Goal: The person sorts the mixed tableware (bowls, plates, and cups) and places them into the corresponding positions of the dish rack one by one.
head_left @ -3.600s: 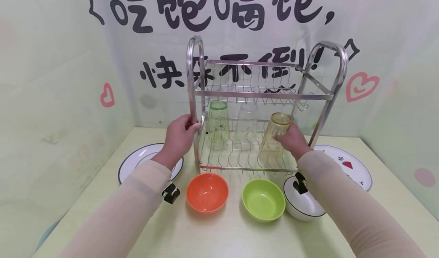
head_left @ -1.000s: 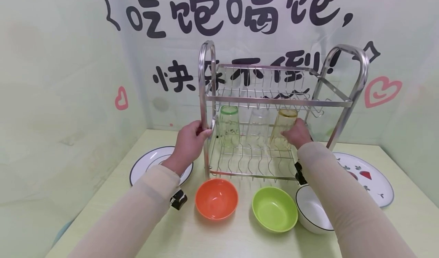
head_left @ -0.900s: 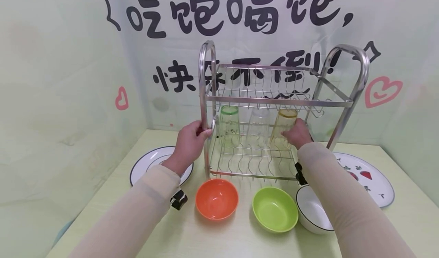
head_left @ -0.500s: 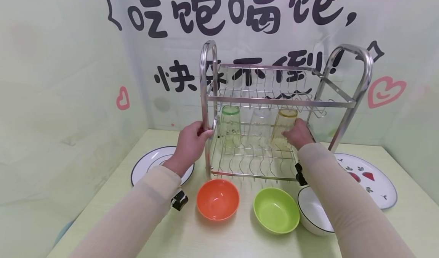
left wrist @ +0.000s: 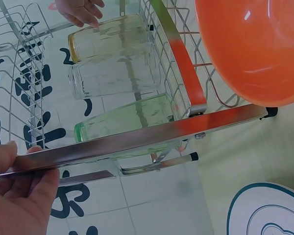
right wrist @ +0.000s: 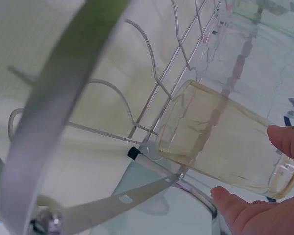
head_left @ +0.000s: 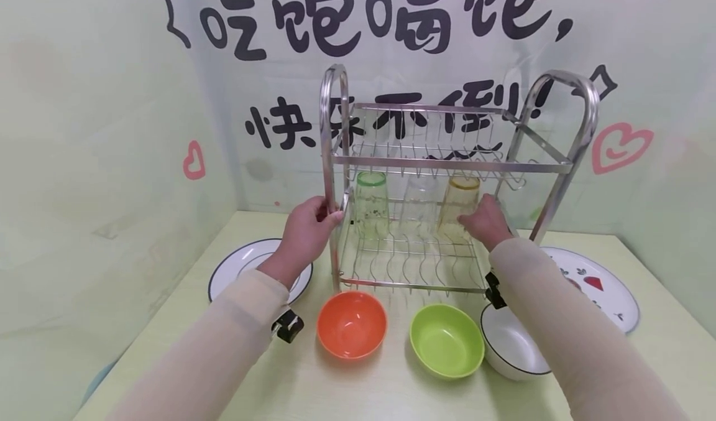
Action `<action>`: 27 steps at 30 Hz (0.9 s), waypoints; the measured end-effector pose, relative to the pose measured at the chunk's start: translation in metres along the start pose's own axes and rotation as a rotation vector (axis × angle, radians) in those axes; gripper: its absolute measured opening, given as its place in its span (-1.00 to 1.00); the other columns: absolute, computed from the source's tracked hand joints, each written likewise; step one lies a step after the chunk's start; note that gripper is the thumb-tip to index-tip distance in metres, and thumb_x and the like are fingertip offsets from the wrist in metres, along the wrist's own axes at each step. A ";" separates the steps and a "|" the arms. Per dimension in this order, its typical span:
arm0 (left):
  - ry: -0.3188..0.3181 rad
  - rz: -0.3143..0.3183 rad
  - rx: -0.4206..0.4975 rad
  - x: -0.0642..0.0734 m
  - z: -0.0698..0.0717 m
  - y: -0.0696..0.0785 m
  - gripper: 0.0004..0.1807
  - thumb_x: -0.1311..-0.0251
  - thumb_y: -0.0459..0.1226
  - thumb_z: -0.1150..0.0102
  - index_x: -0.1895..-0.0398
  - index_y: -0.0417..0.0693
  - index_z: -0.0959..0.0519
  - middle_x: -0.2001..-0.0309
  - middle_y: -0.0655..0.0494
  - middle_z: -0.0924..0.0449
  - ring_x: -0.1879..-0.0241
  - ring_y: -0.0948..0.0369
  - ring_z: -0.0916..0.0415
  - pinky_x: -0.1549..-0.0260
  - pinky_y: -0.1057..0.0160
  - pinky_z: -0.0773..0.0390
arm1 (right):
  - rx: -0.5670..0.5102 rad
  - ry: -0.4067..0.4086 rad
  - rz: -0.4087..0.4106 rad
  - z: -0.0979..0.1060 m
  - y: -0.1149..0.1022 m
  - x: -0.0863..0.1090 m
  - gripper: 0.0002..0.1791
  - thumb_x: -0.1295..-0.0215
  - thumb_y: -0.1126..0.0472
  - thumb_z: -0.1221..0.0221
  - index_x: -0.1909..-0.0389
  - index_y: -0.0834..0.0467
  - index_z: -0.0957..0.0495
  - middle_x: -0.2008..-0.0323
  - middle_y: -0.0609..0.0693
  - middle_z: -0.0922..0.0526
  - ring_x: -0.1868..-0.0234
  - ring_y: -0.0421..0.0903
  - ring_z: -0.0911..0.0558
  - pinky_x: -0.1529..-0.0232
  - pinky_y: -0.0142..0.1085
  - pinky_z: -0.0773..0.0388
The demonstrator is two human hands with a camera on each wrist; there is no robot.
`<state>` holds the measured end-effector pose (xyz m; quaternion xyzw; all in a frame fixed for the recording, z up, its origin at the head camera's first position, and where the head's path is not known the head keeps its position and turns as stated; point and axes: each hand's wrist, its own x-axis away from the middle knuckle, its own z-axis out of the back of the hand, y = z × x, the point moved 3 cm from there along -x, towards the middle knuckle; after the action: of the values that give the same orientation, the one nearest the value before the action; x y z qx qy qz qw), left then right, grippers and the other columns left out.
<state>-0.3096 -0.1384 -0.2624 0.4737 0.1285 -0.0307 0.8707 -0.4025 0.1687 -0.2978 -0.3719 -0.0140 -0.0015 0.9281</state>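
Note:
My left hand [head_left: 307,231] grips the left upright of a two-tier metal dish rack [head_left: 447,165]; the left wrist view shows its fingers curled round the bar. On the lower tier stand a green glass [head_left: 371,206], a clear glass [head_left: 418,209] and a yellow glass [head_left: 460,206] in a row, narrower ends up. My right hand [head_left: 488,222] is at the yellow glass's right side. In the right wrist view, its thumb [right wrist: 286,142] lies by the glass's upper end, and its other fingers are extended, with a gap between them and the glass.
An orange bowl [head_left: 352,328], a lime-green bowl [head_left: 447,343] and a white bowl [head_left: 511,343] stand before the rack. One white plate [head_left: 224,275] lies to the left, and a patterned oval plate [head_left: 606,278] to the right. A lettered wall sheet hangs behind.
The yellow glass, tilted and nearer the front in the oldest frame, now stands in line with the others. My right hand has loosened and shifted slightly right of it. My left hand keeps its grip.

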 end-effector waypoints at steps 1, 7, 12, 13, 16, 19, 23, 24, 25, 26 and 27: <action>0.000 0.002 0.001 0.000 0.000 0.000 -0.85 -0.33 -0.32 -0.12 0.18 -0.28 -0.50 0.22 -0.16 -0.56 0.23 0.01 -0.44 0.21 0.10 -0.49 | 0.004 -0.003 0.012 0.001 -0.001 0.002 -0.07 -0.32 0.20 -0.06 -0.41 0.53 0.34 -0.38 0.54 0.07 -0.37 0.43 -0.07 -0.36 0.17 -0.08; -0.021 0.063 0.005 -0.001 -0.003 -0.002 -0.76 -0.33 -0.30 -0.10 0.04 -0.29 -0.48 0.16 -0.16 -0.54 0.20 0.01 -0.43 0.17 0.10 -0.52 | 0.000 -0.005 0.042 0.008 -0.006 0.014 -0.05 -0.32 0.18 -0.06 -0.44 0.44 0.37 -0.43 0.47 0.14 -0.42 0.39 0.02 -0.39 0.16 0.01; -0.039 0.107 0.026 0.002 -0.004 -0.007 -0.63 -0.31 -0.32 -0.13 -0.12 -0.29 -0.42 0.02 -0.17 -0.52 0.01 -0.03 -0.45 -0.01 0.02 -0.53 | 0.015 0.000 0.060 0.013 -0.015 0.029 -0.05 -0.32 0.14 -0.07 -0.47 0.37 0.33 -0.41 0.45 0.02 -0.38 0.40 -0.10 -0.35 0.19 -0.10; -0.045 0.116 0.031 0.004 -0.003 -0.009 -0.60 -0.30 -0.32 -0.14 -0.16 -0.28 -0.40 0.00 -0.17 -0.51 -0.04 -0.04 -0.45 -0.04 0.01 -0.52 | 0.017 -0.005 0.068 0.013 -0.017 0.032 -0.05 -0.32 0.13 -0.08 -0.48 0.36 0.32 -0.42 0.44 0.02 -0.38 0.40 -0.11 -0.34 0.20 -0.11; -0.057 0.132 0.016 0.008 0.001 -0.014 -0.53 -0.29 -0.32 -0.15 -0.23 -0.27 -0.35 -0.07 -0.18 -0.48 -0.13 -0.05 -0.41 -0.10 0.00 -0.49 | 0.019 -0.015 0.106 0.014 -0.021 0.045 -0.05 -0.32 0.11 -0.08 -0.49 0.32 0.30 -0.43 0.40 0.02 -0.38 0.38 -0.11 -0.32 0.22 -0.13; -0.067 0.149 -0.022 0.014 0.005 -0.020 -0.48 -0.29 -0.30 -0.14 -0.28 -0.26 -0.30 -0.14 -0.18 -0.44 -0.18 -0.06 -0.37 -0.12 0.00 -0.47 | 0.027 -0.027 0.144 0.013 -0.024 0.057 -0.06 -0.34 0.11 -0.10 -0.50 0.28 0.28 -0.44 0.37 0.01 -0.39 0.36 -0.11 -0.31 0.23 -0.13; -0.073 0.171 -0.069 0.023 0.010 -0.027 -0.48 -0.32 -0.29 -0.10 -0.30 -0.27 -0.28 -0.19 -0.21 -0.40 -0.20 -0.09 -0.35 -0.12 -0.01 -0.47 | 0.064 -0.034 0.207 0.009 -0.029 0.072 -0.10 -0.34 0.13 -0.13 -0.50 0.29 0.19 -0.43 0.35 -0.06 -0.37 0.34 -0.17 -0.30 0.21 -0.17; -0.076 0.177 -0.077 0.025 0.011 -0.029 -0.48 -0.33 -0.29 -0.09 -0.30 -0.27 -0.27 -0.19 -0.22 -0.40 -0.21 -0.09 -0.34 -0.13 -0.02 -0.47 | 0.081 -0.031 0.222 0.008 -0.030 0.075 -0.11 -0.34 0.13 -0.14 -0.49 0.30 0.17 -0.42 0.35 -0.08 -0.37 0.34 -0.18 -0.30 0.20 -0.18; -0.079 0.182 -0.083 0.027 0.012 -0.031 -0.48 -0.33 -0.29 -0.09 -0.31 -0.27 -0.27 -0.19 -0.22 -0.40 -0.21 -0.10 -0.34 -0.13 -0.03 -0.46 | 0.089 -0.030 0.237 0.007 -0.031 0.079 -0.12 -0.33 0.14 -0.14 -0.49 0.30 0.14 -0.42 0.34 -0.10 -0.37 0.33 -0.19 -0.31 0.19 -0.18; -0.082 0.186 -0.089 0.029 0.013 -0.032 -0.48 -0.33 -0.29 -0.08 -0.30 -0.27 -0.27 -0.19 -0.23 -0.40 -0.20 -0.10 -0.34 -0.14 -0.03 -0.45 | 0.094 -0.029 0.249 0.006 -0.032 0.082 -0.13 -0.33 0.15 -0.15 -0.49 0.30 0.12 -0.42 0.34 -0.11 -0.36 0.33 -0.20 -0.30 0.19 -0.19; -0.085 0.187 -0.098 0.032 0.013 -0.033 -0.49 -0.33 -0.29 -0.08 -0.29 -0.28 -0.28 -0.19 -0.23 -0.40 -0.20 -0.11 -0.35 -0.14 -0.04 -0.44 | 0.094 -0.029 0.258 0.005 -0.033 0.085 -0.14 -0.33 0.15 -0.15 -0.49 0.30 0.11 -0.41 0.34 -0.12 -0.36 0.33 -0.20 -0.30 0.20 -0.19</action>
<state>-0.2825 -0.1658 -0.2907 0.4387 0.0482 0.0369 0.8966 -0.3179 0.1486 -0.2690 -0.3266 0.0202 0.1239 0.9368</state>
